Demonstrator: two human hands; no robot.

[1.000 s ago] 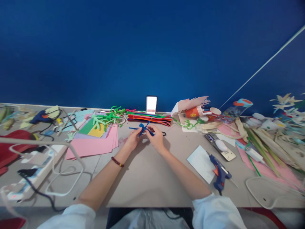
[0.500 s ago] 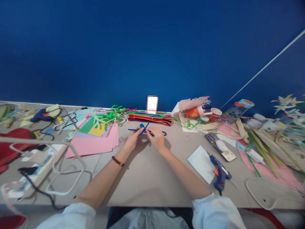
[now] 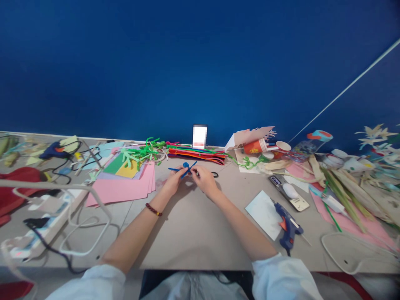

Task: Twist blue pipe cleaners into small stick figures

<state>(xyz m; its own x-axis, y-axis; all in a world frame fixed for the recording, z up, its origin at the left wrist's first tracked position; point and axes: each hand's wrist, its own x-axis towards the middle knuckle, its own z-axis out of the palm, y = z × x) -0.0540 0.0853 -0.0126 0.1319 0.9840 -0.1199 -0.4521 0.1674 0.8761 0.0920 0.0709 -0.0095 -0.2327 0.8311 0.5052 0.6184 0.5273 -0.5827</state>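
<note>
Blue pipe cleaners (image 3: 186,165) are twisted together into a small crossed shape with several arms sticking out, above the middle of the table. My left hand (image 3: 176,180) pinches this shape near its centre. Close against it on the right, my right hand (image 3: 205,179) has its fingertips closed on one blue arm; the exact grip is small and partly hidden. A black loop, perhaps a scissors handle (image 3: 215,174), shows beyond my right hand. Behind both hands lies a bundle of coloured pipe cleaners (image 3: 196,155), red, orange and green among them.
Pink paper sheets (image 3: 125,192) and bent green pipe cleaners (image 3: 150,150) lie left, near a power strip (image 3: 50,225) with cables. To the right are a glue gun (image 3: 290,229), a white card (image 3: 264,214), a phone (image 3: 289,193) and red paper cups (image 3: 254,146). A blurred white rectangle (image 3: 200,136) stands behind.
My right hand's fingers have shifted slightly on the blue pipe cleaners, and a dark blue end by them no longer shows. The left hand keeps its pinch, almost still.
</note>
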